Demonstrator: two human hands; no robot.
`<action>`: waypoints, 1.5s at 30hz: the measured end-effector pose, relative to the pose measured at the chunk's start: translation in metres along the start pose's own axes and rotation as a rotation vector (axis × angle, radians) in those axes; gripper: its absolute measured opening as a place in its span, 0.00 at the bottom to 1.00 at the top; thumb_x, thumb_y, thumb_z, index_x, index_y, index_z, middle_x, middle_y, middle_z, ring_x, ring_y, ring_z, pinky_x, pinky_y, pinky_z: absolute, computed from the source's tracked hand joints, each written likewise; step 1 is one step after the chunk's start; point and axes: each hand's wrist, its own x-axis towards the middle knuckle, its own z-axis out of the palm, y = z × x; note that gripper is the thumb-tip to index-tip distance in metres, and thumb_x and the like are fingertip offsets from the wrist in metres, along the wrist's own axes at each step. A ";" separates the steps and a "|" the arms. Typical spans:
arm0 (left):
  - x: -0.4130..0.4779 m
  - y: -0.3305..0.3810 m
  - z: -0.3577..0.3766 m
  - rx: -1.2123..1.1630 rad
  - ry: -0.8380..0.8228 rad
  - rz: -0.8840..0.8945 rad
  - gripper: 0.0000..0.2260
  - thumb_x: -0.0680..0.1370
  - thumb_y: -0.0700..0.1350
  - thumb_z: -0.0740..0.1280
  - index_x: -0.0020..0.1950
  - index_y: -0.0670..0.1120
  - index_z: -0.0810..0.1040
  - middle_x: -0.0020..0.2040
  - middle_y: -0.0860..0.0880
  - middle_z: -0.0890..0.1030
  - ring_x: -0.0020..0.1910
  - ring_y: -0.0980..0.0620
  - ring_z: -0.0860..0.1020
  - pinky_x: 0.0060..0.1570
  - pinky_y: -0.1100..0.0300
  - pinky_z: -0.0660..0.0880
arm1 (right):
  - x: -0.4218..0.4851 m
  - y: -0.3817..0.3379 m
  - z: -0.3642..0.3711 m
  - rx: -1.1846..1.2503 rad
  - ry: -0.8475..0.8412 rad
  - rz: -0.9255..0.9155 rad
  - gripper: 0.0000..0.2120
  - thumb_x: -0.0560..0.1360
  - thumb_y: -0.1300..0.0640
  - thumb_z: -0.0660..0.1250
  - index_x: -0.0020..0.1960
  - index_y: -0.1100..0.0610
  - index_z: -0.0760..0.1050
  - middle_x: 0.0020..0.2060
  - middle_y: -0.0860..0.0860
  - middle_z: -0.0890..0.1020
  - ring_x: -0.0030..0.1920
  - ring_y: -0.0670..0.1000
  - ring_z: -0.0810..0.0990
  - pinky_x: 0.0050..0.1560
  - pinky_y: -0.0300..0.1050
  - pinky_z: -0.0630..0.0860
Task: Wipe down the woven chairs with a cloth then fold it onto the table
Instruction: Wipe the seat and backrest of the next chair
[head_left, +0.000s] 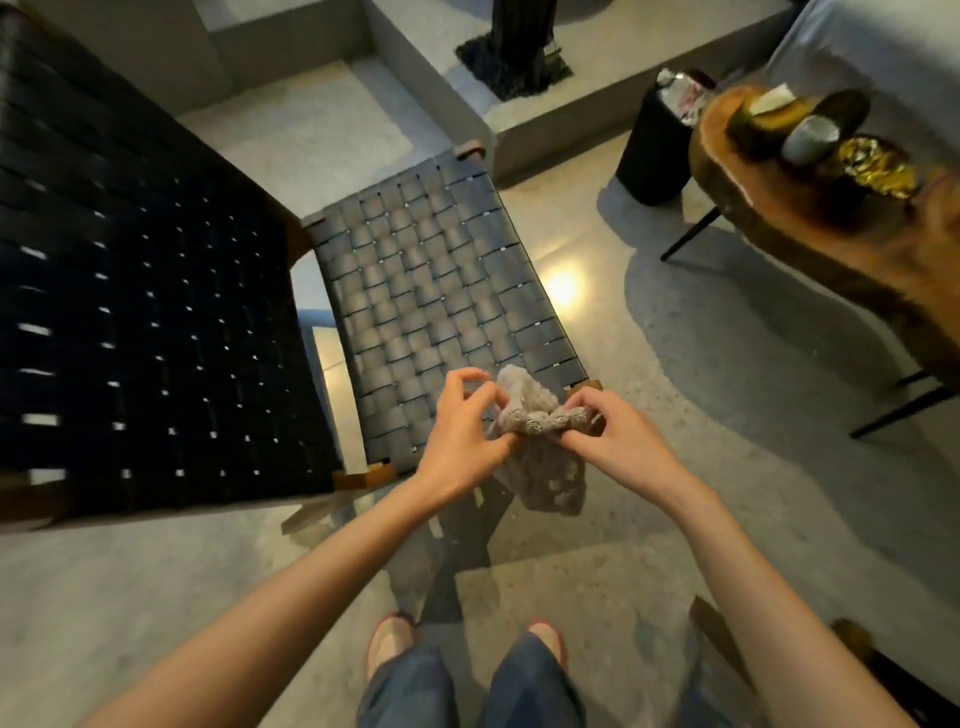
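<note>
Your left hand (462, 431) and right hand (618, 441) both pinch the bunched grey cloth (550, 478) at lower centre of the frame, over the near edge of the woven chair (431, 291) seat. Polished concrete floor (727, 415) spreads around it. The live-edge wooden bench (810, 244) stands at upper right, with a black bin (649, 161) beside it.

No legible text, labels or numbers anywhere.

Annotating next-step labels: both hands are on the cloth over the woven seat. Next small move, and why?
Probably draw the left hand and right hand apart to open the cloth: both pinch its bunched top close together, and the rest hangs crumpled by the near edge of the woven seat, unready for wiping or folding.
</note>
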 end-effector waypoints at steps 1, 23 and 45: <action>-0.007 0.006 -0.013 0.043 0.006 0.031 0.10 0.71 0.44 0.72 0.48 0.48 0.73 0.64 0.51 0.64 0.63 0.52 0.63 0.58 0.61 0.65 | -0.006 -0.013 -0.006 -0.060 -0.002 -0.025 0.08 0.70 0.55 0.72 0.42 0.45 0.74 0.43 0.45 0.74 0.43 0.47 0.73 0.40 0.34 0.67; -0.128 0.007 -0.283 0.377 0.069 -0.031 0.04 0.75 0.48 0.68 0.43 0.49 0.76 0.38 0.56 0.77 0.44 0.56 0.76 0.44 0.65 0.67 | -0.030 -0.270 0.042 -0.447 -0.235 -0.409 0.13 0.68 0.40 0.70 0.34 0.44 0.69 0.54 0.44 0.79 0.61 0.44 0.72 0.71 0.53 0.61; -0.008 -0.026 -0.329 -1.181 0.019 -0.791 0.17 0.83 0.50 0.54 0.64 0.44 0.74 0.56 0.46 0.82 0.55 0.48 0.81 0.47 0.58 0.80 | 0.126 -0.305 0.114 0.776 -0.379 0.424 0.15 0.77 0.60 0.65 0.59 0.50 0.64 0.52 0.53 0.78 0.48 0.47 0.81 0.35 0.36 0.78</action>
